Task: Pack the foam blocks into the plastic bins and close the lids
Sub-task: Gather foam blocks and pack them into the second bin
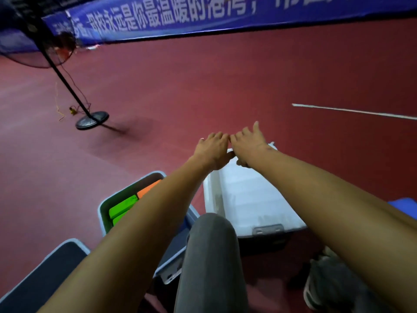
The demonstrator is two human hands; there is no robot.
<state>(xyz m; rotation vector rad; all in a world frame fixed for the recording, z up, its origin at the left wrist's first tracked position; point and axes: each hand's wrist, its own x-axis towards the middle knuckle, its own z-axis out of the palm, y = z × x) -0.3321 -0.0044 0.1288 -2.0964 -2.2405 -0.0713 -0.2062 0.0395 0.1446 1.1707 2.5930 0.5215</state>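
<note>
While green foam blocks (123, 207) lie in the near open bin (104, 207), the white lid (252, 199) beside it runs away to both hands: left hand (213, 150) curled over its far edge, right hand (248, 143) pressing there, fingers spread.

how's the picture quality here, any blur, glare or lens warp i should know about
Head view: dim, even light; the white lid is the brightest patch, slightly washed out; the fan base throws a soft shadow rightward on the red floor; the wide lens bows the blue banner; the left hand and right hand look a little soft.
</note>
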